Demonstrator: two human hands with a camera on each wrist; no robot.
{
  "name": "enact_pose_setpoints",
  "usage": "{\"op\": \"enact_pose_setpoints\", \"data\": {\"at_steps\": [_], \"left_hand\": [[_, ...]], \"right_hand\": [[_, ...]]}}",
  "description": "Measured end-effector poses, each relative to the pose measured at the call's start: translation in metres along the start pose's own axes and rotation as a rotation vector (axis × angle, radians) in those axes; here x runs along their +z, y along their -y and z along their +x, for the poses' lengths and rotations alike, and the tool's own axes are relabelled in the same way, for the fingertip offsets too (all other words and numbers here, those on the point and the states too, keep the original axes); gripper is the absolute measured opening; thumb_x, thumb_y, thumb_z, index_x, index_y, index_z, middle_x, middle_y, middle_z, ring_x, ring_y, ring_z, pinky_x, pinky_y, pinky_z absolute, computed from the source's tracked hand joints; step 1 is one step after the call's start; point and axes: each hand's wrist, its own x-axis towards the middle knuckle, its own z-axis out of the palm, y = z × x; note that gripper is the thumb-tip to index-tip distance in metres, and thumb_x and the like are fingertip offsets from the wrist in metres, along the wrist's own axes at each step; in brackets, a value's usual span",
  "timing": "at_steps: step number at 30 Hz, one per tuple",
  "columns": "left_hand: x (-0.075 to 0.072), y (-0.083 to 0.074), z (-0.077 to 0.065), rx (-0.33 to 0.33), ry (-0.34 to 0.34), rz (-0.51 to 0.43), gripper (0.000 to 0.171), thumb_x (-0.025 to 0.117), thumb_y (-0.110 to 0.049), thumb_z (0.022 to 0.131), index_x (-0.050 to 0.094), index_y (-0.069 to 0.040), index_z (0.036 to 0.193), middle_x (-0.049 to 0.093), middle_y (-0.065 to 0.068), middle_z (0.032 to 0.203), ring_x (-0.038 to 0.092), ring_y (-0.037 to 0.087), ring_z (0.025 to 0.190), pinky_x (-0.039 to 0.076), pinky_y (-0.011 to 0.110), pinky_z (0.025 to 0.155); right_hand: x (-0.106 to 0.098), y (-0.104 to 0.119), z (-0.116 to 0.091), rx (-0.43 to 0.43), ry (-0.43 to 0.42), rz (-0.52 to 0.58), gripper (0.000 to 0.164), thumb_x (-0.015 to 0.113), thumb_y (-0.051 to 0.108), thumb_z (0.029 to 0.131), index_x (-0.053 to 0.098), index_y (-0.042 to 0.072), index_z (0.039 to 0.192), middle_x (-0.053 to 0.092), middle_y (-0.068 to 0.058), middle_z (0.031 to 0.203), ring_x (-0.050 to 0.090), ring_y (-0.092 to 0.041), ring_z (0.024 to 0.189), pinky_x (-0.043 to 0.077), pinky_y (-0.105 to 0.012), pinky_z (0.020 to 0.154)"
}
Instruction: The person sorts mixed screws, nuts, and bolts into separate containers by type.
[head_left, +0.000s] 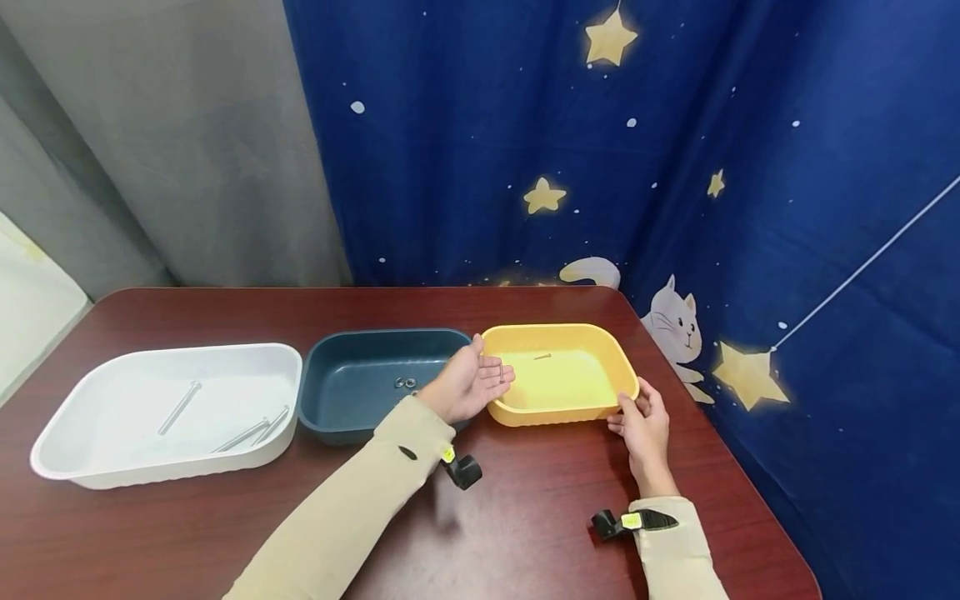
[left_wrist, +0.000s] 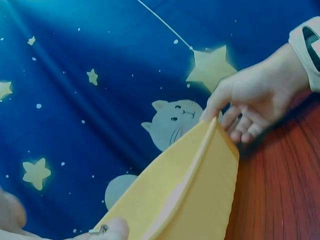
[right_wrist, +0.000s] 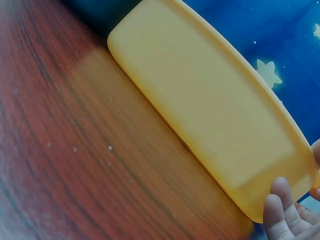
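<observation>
My left hand [head_left: 471, 385] is palm up with fingers extended at the near-left rim of a yellow bin [head_left: 558, 414]. A small screw [head_left: 502, 372] lies across those fingers; its head end [left_wrist: 103, 229] shows in the left wrist view. At the bin's near-right corner my right hand [head_left: 643, 425] grips the wall, thumb at the rim and other fingers lower on the outside. Inside the yellow bin lies one small screw [head_left: 542, 357]. In the right wrist view, right-hand fingers [right_wrist: 280, 200] show against the bin's outer wall.
A dark blue bin [head_left: 345, 429] with several nuts [head_left: 410, 382] stands left of the yellow one, partly behind my left hand. Farther left, a white bin [head_left: 97, 392] holds several long bolts [head_left: 180, 408]. All stand on a reddish-brown table [head_left: 525, 508], with curtains [head_left: 465, 133] behind.
</observation>
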Motion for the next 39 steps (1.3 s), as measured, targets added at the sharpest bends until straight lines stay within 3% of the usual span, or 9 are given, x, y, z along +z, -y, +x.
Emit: {"op": "enact_pose_setpoints", "data": {"at_steps": [7, 18, 23, 28, 34, 39], "left_hand": [[0.016, 0.005, 0.008, -0.033, -0.042, -0.125, 0.093, 0.029, -0.061, 0.098, 0.011, 0.016, 0.146, 0.019, 0.032, 0.152, 0.022, 0.040, 0.142, 0.016, 0.043, 0.117], [0.022, 0.017, 0.019, -0.038, -0.131, -0.173, 0.095, 0.030, -0.062, 0.098, 0.004, 0.015, 0.148, 0.009, 0.029, 0.156, 0.011, 0.038, 0.145, 0.011, 0.041, 0.118], [0.025, 0.015, 0.021, -0.020, -0.117, -0.164, 0.097, 0.032, -0.064, 0.096, 0.002, 0.013, 0.149, 0.006, 0.028, 0.157, 0.008, 0.038, 0.145, 0.009, 0.041, 0.118], [0.022, 0.012, 0.017, -0.016, -0.086, -0.149, 0.094, 0.033, -0.062, 0.097, 0.007, 0.014, 0.148, 0.011, 0.029, 0.156, 0.013, 0.039, 0.144, 0.014, 0.042, 0.117], [0.013, 0.009, 0.007, -0.028, 0.047, -0.016, 0.078, 0.039, -0.045, 0.102, 0.016, 0.015, 0.146, 0.022, 0.032, 0.151, 0.024, 0.041, 0.141, 0.022, 0.044, 0.115], [0.004, 0.003, -0.007, 0.002, 0.154, 0.284, 0.063, 0.048, -0.032, 0.102, 0.030, 0.012, 0.144, 0.035, 0.031, 0.146, 0.037, 0.041, 0.134, 0.033, 0.045, 0.110]], "right_hand": [[-0.001, 0.000, 0.001, 0.007, -0.005, -0.002, 0.050, 0.054, 0.014, 0.099, 0.037, 0.010, 0.146, 0.052, -0.013, 0.120, 0.059, -0.006, 0.057, 0.052, -0.018, 0.057], [0.000, -0.002, -0.003, 0.037, 0.025, -0.018, 0.049, 0.052, 0.014, 0.100, 0.035, 0.009, 0.146, 0.050, -0.014, 0.121, 0.059, -0.007, 0.059, 0.054, -0.020, 0.059], [-0.001, 0.001, -0.002, 0.004, 0.012, 0.000, 0.049, 0.053, 0.013, 0.100, 0.036, 0.008, 0.146, 0.050, -0.017, 0.122, 0.059, -0.007, 0.059, 0.053, -0.019, 0.059], [0.001, 0.003, -0.002, 0.013, 0.015, 0.009, 0.050, 0.053, 0.012, 0.099, 0.036, 0.007, 0.146, 0.050, -0.017, 0.122, 0.059, -0.008, 0.058, 0.053, -0.019, 0.058], [0.001, 0.004, -0.003, 0.015, 0.013, -0.014, 0.050, 0.053, 0.013, 0.100, 0.035, 0.008, 0.146, 0.050, -0.016, 0.121, 0.059, -0.007, 0.059, 0.053, -0.018, 0.059], [0.000, 0.007, -0.002, 0.013, 0.020, -0.033, 0.052, 0.053, 0.014, 0.100, 0.033, 0.007, 0.148, 0.050, -0.017, 0.124, 0.059, -0.006, 0.059, 0.053, -0.017, 0.059]]}}
